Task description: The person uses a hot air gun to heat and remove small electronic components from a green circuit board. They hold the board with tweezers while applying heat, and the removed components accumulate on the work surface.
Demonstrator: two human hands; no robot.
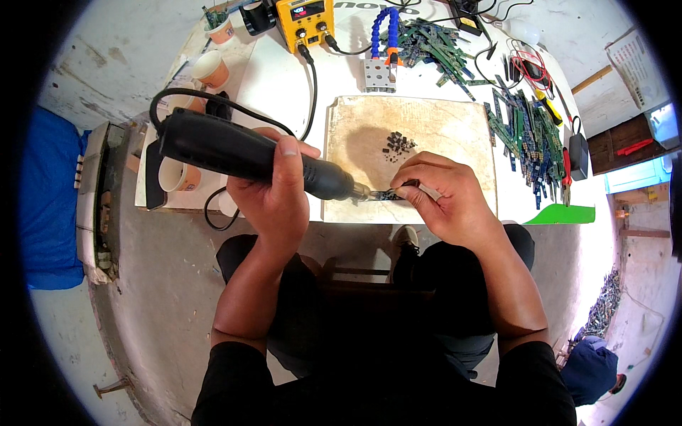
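Note:
My left hand [273,188] is wrapped around a black hot air gun [227,145], its metal nozzle tilted down to the right. Just past the nozzle, a dark narrow circuit board strip [388,195] lies at the near edge of a stained, tan work board [455,135]. My right hand [447,199] is closed in a pinch over the strip, on what looks like slim tweezers [429,189]; the fingers hide most of them. A small pile of black chips [399,144] sits on the board beyond both hands.
A yellow soldering station [305,25] stands at the back, its cable running to the front. Heaps of green board strips [529,138] lie right and far. Paper cups [177,175] line the left side. A blue flexible hose [376,35] rises from a metal block [379,76]. Red-handled pliers [566,174] lie far right.

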